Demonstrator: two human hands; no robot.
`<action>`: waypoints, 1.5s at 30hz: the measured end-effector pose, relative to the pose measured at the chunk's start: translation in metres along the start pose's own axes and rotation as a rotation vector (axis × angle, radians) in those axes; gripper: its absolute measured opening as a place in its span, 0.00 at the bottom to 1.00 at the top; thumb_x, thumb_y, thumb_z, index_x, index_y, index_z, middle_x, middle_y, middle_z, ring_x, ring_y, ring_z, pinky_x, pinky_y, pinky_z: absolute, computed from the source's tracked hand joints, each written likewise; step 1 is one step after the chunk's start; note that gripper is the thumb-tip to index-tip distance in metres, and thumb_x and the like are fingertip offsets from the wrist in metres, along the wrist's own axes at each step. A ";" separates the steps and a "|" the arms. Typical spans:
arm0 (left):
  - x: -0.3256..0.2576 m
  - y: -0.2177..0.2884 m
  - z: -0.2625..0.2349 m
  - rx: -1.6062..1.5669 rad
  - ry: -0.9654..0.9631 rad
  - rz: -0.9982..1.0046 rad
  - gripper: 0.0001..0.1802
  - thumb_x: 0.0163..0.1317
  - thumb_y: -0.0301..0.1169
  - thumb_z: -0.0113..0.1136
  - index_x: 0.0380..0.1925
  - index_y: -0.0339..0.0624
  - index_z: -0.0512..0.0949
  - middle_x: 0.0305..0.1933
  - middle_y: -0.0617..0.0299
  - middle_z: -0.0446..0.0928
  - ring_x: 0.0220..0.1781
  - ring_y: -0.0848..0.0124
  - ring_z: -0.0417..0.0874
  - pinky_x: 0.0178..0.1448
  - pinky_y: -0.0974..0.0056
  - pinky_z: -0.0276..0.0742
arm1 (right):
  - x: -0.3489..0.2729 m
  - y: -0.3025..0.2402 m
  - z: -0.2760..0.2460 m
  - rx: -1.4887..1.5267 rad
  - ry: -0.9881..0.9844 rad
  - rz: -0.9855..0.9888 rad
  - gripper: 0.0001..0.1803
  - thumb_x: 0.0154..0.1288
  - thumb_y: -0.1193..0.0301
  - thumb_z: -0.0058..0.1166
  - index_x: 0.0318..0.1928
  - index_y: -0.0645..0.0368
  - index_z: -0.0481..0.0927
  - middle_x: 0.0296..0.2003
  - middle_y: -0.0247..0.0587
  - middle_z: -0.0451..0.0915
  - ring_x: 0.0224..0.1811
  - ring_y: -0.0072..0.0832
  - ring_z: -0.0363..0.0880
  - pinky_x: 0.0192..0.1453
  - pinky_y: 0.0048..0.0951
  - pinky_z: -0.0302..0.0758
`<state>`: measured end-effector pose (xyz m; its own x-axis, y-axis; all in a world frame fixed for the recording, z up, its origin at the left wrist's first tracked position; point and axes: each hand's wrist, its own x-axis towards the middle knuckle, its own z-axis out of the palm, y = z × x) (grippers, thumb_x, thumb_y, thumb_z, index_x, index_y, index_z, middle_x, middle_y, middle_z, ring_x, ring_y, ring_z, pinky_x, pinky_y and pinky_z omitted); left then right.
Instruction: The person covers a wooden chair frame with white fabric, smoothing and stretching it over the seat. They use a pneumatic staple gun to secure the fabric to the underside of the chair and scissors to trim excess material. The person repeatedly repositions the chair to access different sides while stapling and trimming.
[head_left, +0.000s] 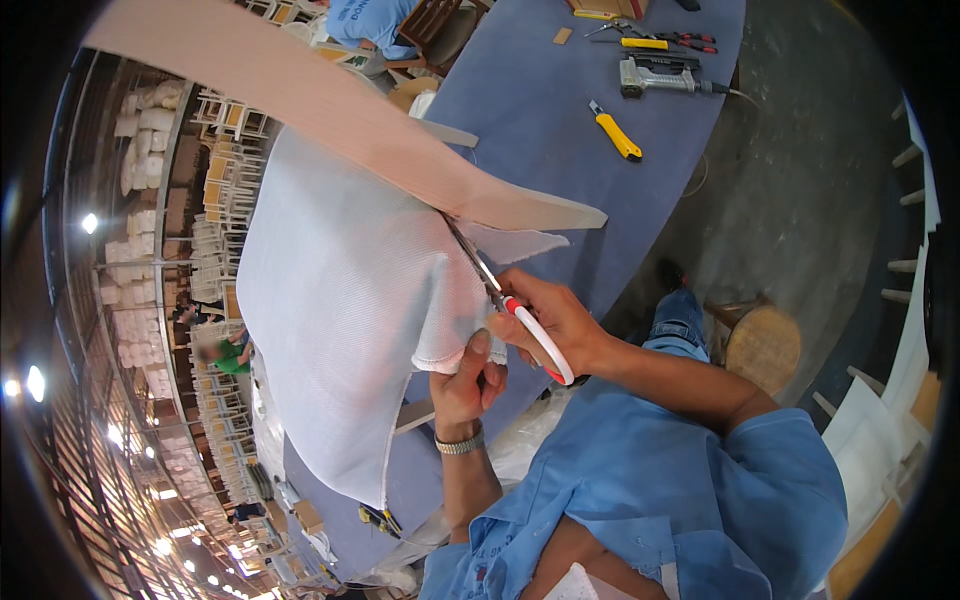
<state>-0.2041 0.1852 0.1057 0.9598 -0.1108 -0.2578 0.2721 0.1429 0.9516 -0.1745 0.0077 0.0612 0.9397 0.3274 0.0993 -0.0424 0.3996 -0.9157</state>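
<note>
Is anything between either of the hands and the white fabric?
Nothing visible blocks the left hand, which pinches the white fabric; ahead of the right hand, only the scissors it holds lie against the fabric.

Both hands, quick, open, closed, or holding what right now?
Left hand: closed, pinching the white fabric.
Right hand: closed, holding the scissors.

Scissors [492, 287] at R edge of fabric [335, 265]; knife [617, 136] + stapler [655, 78] on tbl [530, 110].
</note>
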 end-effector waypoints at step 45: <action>0.101 -0.256 0.141 0.741 0.853 0.000 0.17 0.63 0.37 0.66 0.49 0.43 0.85 0.50 0.46 0.84 0.50 0.47 0.85 0.55 0.48 0.80 | 0.309 0.081 -0.393 -1.536 -0.240 -0.196 0.32 0.62 0.58 0.67 0.61 0.63 0.78 0.55 0.59 0.82 0.60 0.52 0.80 0.62 0.44 0.76</action>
<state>-0.1861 -0.0011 -0.1404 0.7703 0.6374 -0.0173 0.4365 -0.5074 0.7430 0.2463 -0.1955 -0.1359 0.8083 0.5604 0.1803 0.5836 -0.7221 -0.3714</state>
